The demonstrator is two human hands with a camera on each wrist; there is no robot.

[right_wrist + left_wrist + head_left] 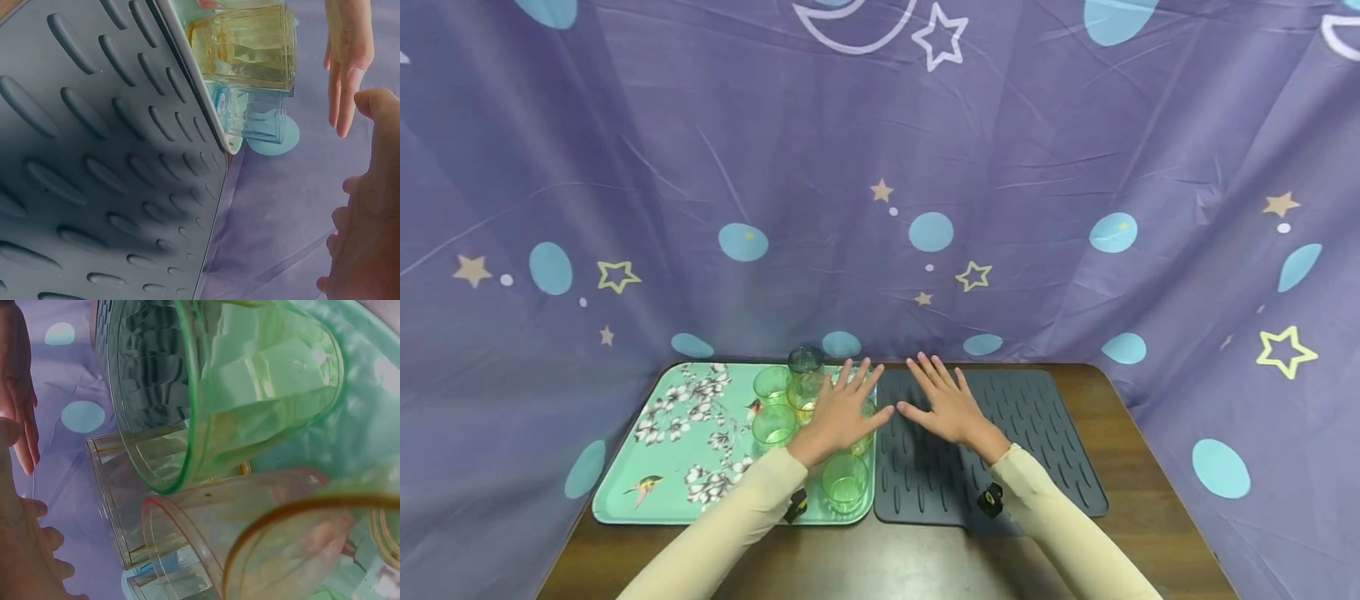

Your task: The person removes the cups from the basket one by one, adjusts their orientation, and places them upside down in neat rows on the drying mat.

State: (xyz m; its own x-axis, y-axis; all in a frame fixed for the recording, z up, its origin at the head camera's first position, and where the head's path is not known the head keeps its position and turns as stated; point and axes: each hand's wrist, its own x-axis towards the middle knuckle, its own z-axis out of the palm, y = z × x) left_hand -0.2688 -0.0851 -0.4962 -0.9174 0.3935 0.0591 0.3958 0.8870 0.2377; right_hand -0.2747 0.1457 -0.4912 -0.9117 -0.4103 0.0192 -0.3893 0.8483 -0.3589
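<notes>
My left hand (pixel 842 417) is spread palm down over the right part of a mint floral tray (pixel 655 483), above several glass tumblers. My right hand (pixel 951 408) spreads its fingers over a dark grey drying mat (pixel 917 492). The two thumb tips come close together at the line between tray and mat. Neither hand holds anything. Around the left hand and forearm stand green tumblers, one (pixel 846 482) near the tray's front edge and another (pixel 772 427) by the wrist. A dark blue tumbler (pixel 806 360) stands at the back. In the left wrist view a pink-rimmed tumbler (pixel 187 544) shows beside a green tumbler (pixel 262 381).
Tray and mat lie side by side on a brown wooden table (pixel 1150 500). Behind them hangs a purple curtain (pixel 850 150) with stars, moons and blue spots. In the right wrist view a yellow tumbler (pixel 250 50) stands near the tray's edge, close to the mat.
</notes>
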